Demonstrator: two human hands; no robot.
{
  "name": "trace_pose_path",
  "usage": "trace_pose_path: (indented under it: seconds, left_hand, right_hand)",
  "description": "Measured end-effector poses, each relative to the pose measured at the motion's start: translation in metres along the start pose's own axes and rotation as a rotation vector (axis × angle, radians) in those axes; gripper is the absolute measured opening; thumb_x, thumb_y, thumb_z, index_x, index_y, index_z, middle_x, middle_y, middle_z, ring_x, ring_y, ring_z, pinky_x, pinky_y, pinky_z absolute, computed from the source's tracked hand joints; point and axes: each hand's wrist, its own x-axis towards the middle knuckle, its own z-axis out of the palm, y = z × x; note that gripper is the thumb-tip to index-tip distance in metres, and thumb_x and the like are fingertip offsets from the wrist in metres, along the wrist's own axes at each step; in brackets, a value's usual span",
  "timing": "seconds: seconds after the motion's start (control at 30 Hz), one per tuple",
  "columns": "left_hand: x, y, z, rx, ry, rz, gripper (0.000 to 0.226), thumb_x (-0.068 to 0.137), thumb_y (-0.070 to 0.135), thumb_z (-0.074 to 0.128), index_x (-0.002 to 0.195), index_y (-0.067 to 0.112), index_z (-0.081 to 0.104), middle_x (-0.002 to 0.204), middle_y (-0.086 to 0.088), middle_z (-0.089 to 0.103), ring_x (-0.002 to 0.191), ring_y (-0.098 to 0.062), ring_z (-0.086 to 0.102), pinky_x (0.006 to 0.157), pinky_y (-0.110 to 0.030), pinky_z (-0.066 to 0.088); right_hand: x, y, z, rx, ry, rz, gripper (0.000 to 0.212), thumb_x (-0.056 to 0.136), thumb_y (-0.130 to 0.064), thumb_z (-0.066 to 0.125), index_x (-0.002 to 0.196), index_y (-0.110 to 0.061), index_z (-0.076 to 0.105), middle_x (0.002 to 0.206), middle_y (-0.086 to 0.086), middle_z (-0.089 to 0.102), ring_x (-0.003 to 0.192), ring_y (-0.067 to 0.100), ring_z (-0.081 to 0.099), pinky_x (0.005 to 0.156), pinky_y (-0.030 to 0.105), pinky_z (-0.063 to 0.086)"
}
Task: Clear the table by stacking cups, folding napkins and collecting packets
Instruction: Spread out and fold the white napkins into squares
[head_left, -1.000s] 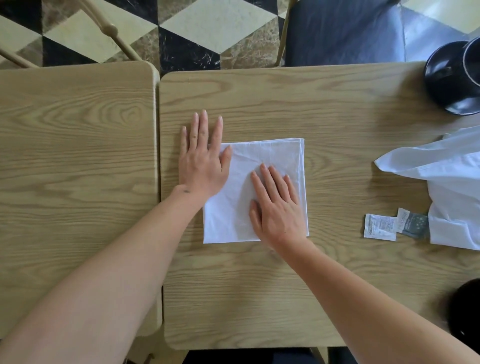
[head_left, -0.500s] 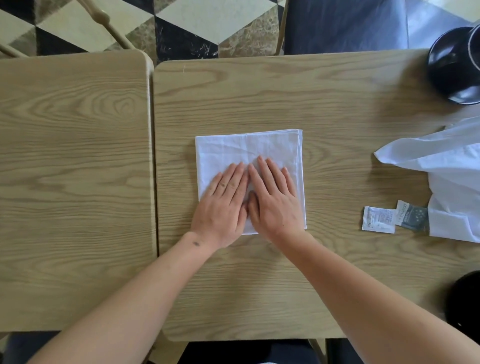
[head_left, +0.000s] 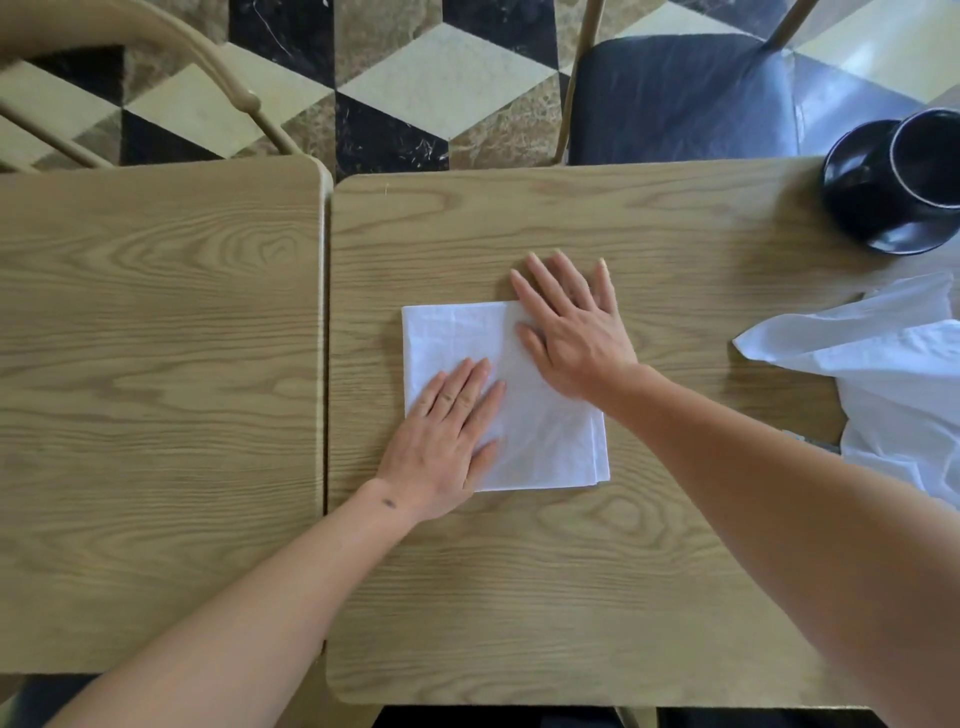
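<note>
A white napkin (head_left: 545, 441), folded into a square, lies flat in the middle of the right-hand wooden table (head_left: 571, 597). My left hand (head_left: 447, 441) presses flat on its near left part, fingers straight. My right hand (head_left: 576, 327) lies flat over its far right corner, fingertips reaching past the edge onto the wood. A loose, unfolded white napkin (head_left: 883, 374) sits at the right edge. Stacked black cups (head_left: 893, 182) stand at the far right corner. My right forearm hides the packets.
A second wooden table (head_left: 156, 415) butts against the left side with a narrow gap between. A dark-seated chair (head_left: 701, 98) stands beyond the far edge, and a tan chair back (head_left: 218, 78) is at the far left over a checkered floor.
My right hand slid from the napkin's near middle up to its far right corner. My left hand stayed pressing the near left part. The camera tilted, and the packets went out of sight behind my forearm.
</note>
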Motion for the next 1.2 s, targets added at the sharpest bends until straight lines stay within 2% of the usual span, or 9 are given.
trace_pose_path:
  seconds: [0.13, 0.27, 0.33, 0.4, 0.5, 0.73, 0.9, 1.03, 1.2]
  left_hand:
    - [-0.018, 0.016, -0.031, -0.25, 0.085, -0.471, 0.039, 0.091, 0.025, 0.054, 0.129, 0.014, 0.059, 0.137, -0.015, 0.053, 0.129, -0.037, 0.045, 0.107, -0.05, 0.038]
    - [-0.023, 0.081, -0.064, -1.594, 0.032, -1.418, 0.014, 0.083, 0.021, 0.064, 0.094, 0.012, 0.062, 0.083, -0.002, 0.063, 0.08, -0.023, 0.059, 0.07, -0.032, 0.047]
    - [-0.015, 0.11, -0.068, -2.209, -0.107, -1.641, 0.021, 0.086, 0.012, 0.07, 0.099, 0.001, 0.06, 0.084, -0.012, 0.063, 0.079, -0.027, 0.06, 0.07, -0.035, 0.053]
    - [-0.007, 0.13, -0.069, -2.467, -0.153, -1.745, 0.03, 0.089, 0.01, 0.071, 0.109, -0.008, 0.056, 0.105, -0.023, 0.065, 0.098, -0.034, 0.063, 0.085, -0.04, 0.055]
    - [0.008, 0.146, -0.068, -2.496, -0.094, -1.795, 0.032, 0.092, 0.016, 0.07, 0.111, -0.006, 0.057, 0.111, -0.023, 0.067, 0.107, -0.033, 0.064, 0.092, -0.039, 0.051]
    - [0.027, 0.158, -0.067, -2.45, 0.004, -1.933, 0.024, 0.088, 0.025, 0.075, 0.09, 0.005, 0.063, 0.077, -0.007, 0.061, 0.073, -0.018, 0.057, 0.061, -0.027, 0.05]
    - [0.018, 0.149, -0.061, -2.413, 0.145, -1.854, 0.022, 0.095, 0.02, 0.066, 0.106, 0.001, 0.063, 0.106, -0.014, 0.067, 0.09, -0.024, 0.063, 0.075, -0.03, 0.053]
    - [0.0, 0.112, -0.054, -2.273, 0.445, -1.849, 0.03, 0.096, 0.014, 0.065, 0.123, 0.004, 0.059, 0.119, -0.011, 0.065, 0.11, -0.025, 0.062, 0.097, -0.034, 0.051]
    - [-0.021, 0.065, -0.059, -2.193, 0.578, -1.72, 0.028, 0.099, 0.016, 0.056, 0.126, 0.009, 0.063, 0.116, -0.009, 0.071, 0.096, -0.022, 0.068, 0.073, -0.033, 0.054]
  right_hand:
    - [0.009, 0.012, -0.023, 0.09, 0.099, 0.167, 0.046, 0.097, -0.041, 0.046, 0.138, -0.02, 0.051, 0.153, 0.01, 0.042, 0.142, 0.033, 0.031, 0.115, 0.055, 0.021]
    - [0.022, 0.016, -0.041, 0.07, -0.047, 0.146, 0.036, 0.091, -0.045, 0.058, 0.117, -0.02, 0.061, 0.117, 0.003, 0.06, 0.117, 0.031, 0.048, 0.099, 0.047, 0.032]
    - [0.029, 0.015, -0.049, 0.065, -0.151, 0.133, 0.037, 0.09, -0.049, 0.06, 0.115, -0.022, 0.059, 0.114, 0.0, 0.062, 0.114, 0.029, 0.049, 0.097, 0.045, 0.032]
    - [0.034, 0.016, -0.055, 0.106, -0.231, 0.149, 0.037, 0.089, -0.049, 0.061, 0.116, -0.024, 0.059, 0.113, -0.003, 0.064, 0.116, 0.027, 0.049, 0.096, 0.044, 0.031]
    - [0.036, 0.015, -0.059, 0.079, -0.293, 0.121, 0.03, 0.091, -0.047, 0.061, 0.111, -0.027, 0.067, 0.111, -0.002, 0.063, 0.117, 0.027, 0.047, 0.095, 0.044, 0.032]
    - [0.031, 0.011, -0.06, 0.18, -0.358, 0.208, 0.017, 0.091, -0.03, 0.059, 0.104, -0.02, 0.061, 0.096, -0.001, 0.059, 0.103, 0.029, 0.057, 0.08, 0.037, 0.029]
    - [0.023, 0.012, -0.057, 0.299, -0.348, 0.344, 0.031, 0.092, -0.034, 0.058, 0.12, -0.021, 0.056, 0.102, 0.0, 0.058, 0.092, 0.025, 0.052, 0.082, 0.037, 0.038]
    - [0.014, 0.014, -0.052, 0.367, -0.321, 0.398, 0.025, 0.094, -0.029, 0.057, 0.107, -0.009, 0.063, 0.098, 0.008, 0.065, 0.084, 0.028, 0.054, 0.064, 0.031, 0.04]
    - [-0.008, 0.011, -0.066, 0.523, -0.442, 0.534, 0.019, 0.092, -0.021, 0.061, 0.101, -0.006, 0.067, 0.091, 0.01, 0.061, 0.087, 0.03, 0.061, 0.071, 0.035, 0.051]
